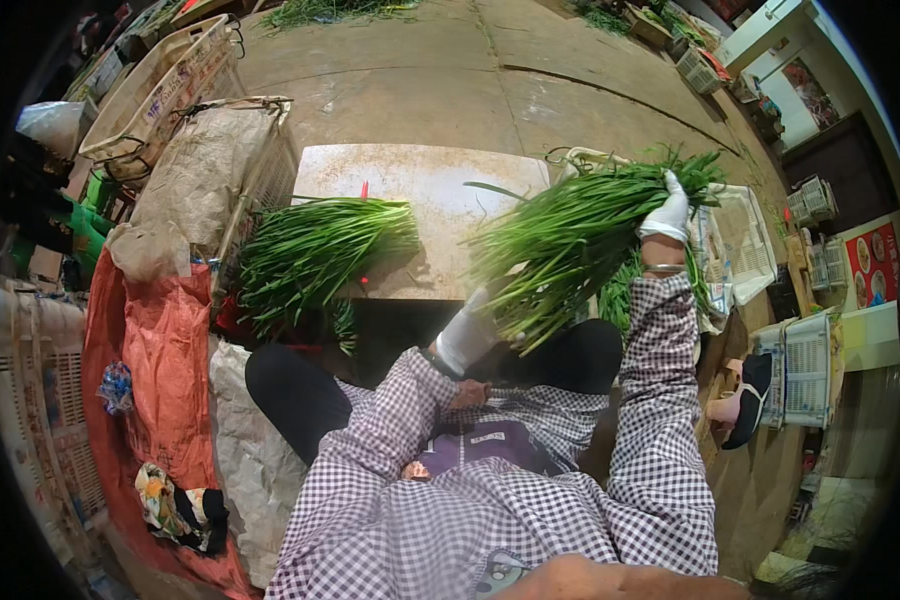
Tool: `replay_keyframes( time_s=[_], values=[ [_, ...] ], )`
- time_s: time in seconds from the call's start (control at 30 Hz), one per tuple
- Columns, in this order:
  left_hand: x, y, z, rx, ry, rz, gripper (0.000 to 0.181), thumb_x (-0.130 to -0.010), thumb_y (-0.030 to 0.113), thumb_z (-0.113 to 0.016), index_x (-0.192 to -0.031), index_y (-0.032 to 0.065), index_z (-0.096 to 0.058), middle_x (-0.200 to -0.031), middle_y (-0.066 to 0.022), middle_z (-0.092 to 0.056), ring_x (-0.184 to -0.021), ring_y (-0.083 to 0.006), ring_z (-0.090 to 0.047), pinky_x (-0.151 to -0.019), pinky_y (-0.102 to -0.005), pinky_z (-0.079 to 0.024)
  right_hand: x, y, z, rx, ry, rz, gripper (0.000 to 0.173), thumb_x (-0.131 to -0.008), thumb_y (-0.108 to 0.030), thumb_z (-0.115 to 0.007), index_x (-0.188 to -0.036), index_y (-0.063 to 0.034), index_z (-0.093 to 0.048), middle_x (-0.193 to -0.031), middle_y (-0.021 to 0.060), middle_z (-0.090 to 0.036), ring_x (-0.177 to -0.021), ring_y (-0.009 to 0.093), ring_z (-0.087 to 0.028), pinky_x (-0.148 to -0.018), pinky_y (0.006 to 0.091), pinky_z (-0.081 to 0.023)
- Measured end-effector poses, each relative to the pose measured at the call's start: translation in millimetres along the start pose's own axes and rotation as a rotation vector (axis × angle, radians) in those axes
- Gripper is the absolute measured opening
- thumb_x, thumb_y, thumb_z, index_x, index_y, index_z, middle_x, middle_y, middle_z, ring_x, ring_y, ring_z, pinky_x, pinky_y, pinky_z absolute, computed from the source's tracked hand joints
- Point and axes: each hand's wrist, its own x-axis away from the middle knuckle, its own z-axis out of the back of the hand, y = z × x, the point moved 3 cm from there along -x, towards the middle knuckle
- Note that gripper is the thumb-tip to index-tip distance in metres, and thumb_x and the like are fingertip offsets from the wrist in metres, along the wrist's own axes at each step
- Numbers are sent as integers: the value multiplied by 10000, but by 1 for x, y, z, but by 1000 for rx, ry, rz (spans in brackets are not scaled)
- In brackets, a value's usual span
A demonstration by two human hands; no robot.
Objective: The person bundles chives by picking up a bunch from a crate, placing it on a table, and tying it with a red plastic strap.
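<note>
My right hand (669, 210), in a white glove, grips a large loose bunch of long green leafy stalks, likely garlic chives (585, 217), near one end. The bunch is held up over the right side of a worn white board (450, 169), its pale stalks slanting down toward my lap. My left hand (466, 334), also gloved in white, is at those lower stalk ends. Stalks and blur hide its fingers, so its grip is unclear. A second bunch of chives (322, 247) lies on the board's left side, leaves overhanging the near left edge.
More greens (615, 300) sit low beside my right knee, by a pale plastic crate (742, 240). On the left stand a sack-covered crate (202, 165) and a long crate (165, 90). A red woven sack (169, 360) lies beside my left leg. Concrete floor (420, 75) stretches beyond the board.
</note>
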Motion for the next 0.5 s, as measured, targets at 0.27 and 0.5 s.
replay_keyframes(
  time_s=[0.27, 0.5],
  values=[
    [9, -24, 13, 352, -149, 133, 712, -921, 467, -592, -1463, 69, -358, -1425, -110, -457, -1096, -228, -561, -826, -328, -489, -2, 19, 20, 34, 102, -80, 298, -894, -243, -640, -1108, -36, -646, -1088, 91, -678, -944, 250, -623, -906, 378, -482],
    [3, -30, 20, -23, 92, 226, 514, -941, 264, -604, -1393, 64, -463, -1357, -98, -520, -1005, -174, -587, -830, -288, -472, -13, 31, 30, 3, 78, -129, 226, -903, -247, -625, -998, -44, -655, -1001, 116, -677, -901, 282, -634, -858, 443, -512]
  ],
)
